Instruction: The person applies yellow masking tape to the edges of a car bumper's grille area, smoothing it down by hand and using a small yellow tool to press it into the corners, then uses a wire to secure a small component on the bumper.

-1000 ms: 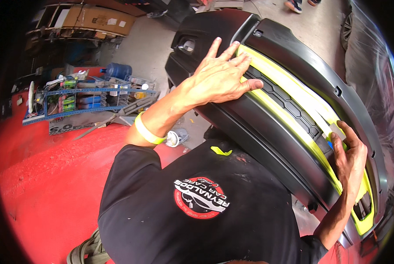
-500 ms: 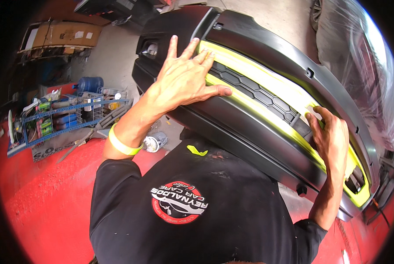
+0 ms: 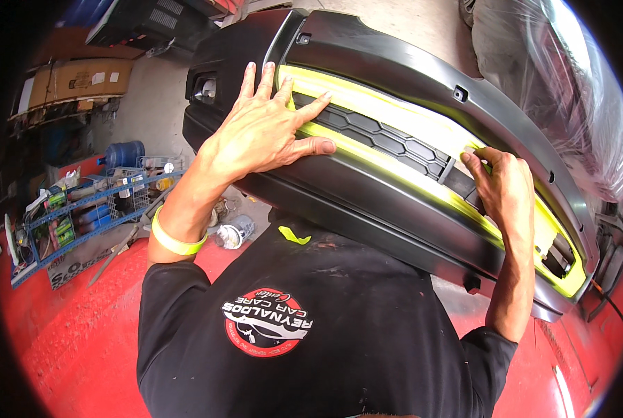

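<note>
Stretching from upper left to lower right before the person, head view: one black vehicle bumper [image 3: 388,59], with a bright yellow surround [image 3: 395,120] framing a black honeycomb grille [image 3: 374,136]. One left hand [image 3: 269,129], palm down over the surround's left end and the black panel beside it, fingers spread well apart. One right hand [image 3: 504,184], at the surround's upper strip toward its right end, thumb and forefinger bent close together; whether they are clamped on anything, I cannot tell from here. One yellow band [image 3: 175,240], around the left forearm. One black T-shirt [image 3: 367,313], with a small yellow scrap [image 3: 294,235] on its front. At the left: one blue rack [image 3: 81,214] of bottles, with a blue jug [image 3: 125,153] behind it.
</note>
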`<state>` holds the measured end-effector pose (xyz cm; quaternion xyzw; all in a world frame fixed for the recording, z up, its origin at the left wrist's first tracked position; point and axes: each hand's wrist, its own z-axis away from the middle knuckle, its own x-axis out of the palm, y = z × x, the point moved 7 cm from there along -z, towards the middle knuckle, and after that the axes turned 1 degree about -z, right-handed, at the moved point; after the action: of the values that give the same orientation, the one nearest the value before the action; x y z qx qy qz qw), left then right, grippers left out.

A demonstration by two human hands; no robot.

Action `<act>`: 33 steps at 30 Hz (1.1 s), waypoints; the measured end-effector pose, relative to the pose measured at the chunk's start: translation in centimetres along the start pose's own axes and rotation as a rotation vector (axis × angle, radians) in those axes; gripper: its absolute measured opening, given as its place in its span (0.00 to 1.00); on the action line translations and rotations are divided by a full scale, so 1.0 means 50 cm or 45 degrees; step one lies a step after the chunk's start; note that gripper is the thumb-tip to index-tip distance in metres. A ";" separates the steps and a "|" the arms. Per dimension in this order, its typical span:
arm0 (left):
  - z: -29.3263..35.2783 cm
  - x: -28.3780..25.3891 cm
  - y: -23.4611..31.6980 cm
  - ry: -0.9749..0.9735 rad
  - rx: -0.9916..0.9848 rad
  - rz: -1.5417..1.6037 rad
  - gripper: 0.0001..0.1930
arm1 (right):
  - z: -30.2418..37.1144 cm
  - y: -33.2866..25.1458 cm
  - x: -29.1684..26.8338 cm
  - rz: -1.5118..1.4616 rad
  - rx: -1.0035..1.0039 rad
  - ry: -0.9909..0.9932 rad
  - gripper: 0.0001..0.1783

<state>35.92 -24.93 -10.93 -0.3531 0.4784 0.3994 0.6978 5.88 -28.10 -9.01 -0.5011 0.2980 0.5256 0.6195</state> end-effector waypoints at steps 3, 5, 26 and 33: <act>0.002 -0.014 0.013 0.031 -0.020 0.060 0.48 | 0.000 0.003 0.011 0.053 -0.003 0.038 0.19; 0.000 -0.022 0.038 0.082 -0.033 0.067 0.52 | 0.005 0.006 0.015 0.035 0.015 0.104 0.18; -0.120 -0.082 0.342 0.351 0.347 0.385 0.56 | -0.008 0.097 0.142 -1.125 0.257 -0.239 0.16; -0.118 -0.082 0.345 0.316 0.323 0.379 0.56 | -0.016 0.085 0.154 -1.190 0.392 -0.475 0.12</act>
<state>17.28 -23.54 -10.65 -0.2346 0.6537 0.3882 0.6057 4.05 -26.36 -17.48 -0.3815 0.0012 0.2237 0.8969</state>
